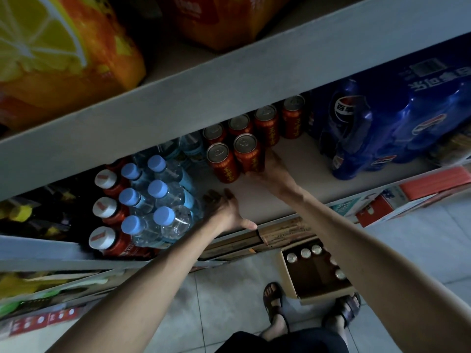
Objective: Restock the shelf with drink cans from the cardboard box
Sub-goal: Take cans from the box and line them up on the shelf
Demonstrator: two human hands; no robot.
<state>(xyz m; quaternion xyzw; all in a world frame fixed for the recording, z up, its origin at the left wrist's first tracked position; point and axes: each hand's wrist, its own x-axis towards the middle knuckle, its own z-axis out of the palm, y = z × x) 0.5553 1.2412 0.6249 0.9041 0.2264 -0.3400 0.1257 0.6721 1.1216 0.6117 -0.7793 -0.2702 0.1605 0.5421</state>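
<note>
Several red drink cans (266,123) with silver tops stand in rows on the white shelf (300,159). My right hand (274,171) is wrapped around the front can (248,151), which stands upright beside another front can (223,161). My left hand (229,210) hovers open over the shelf's front part, palm down, holding nothing. On the floor below, the cardboard box (316,294) holds several more cans (305,253); my right forearm covers part of it.
Water bottles with blue caps (158,189) and red bottles with white caps (107,207) fill the shelf's left. A blue shrink-wrapped cola pack (387,128) stands on the right. The upper shelf board (204,98) overhangs the cans. My sandalled feet (275,301) stand on the tiled floor.
</note>
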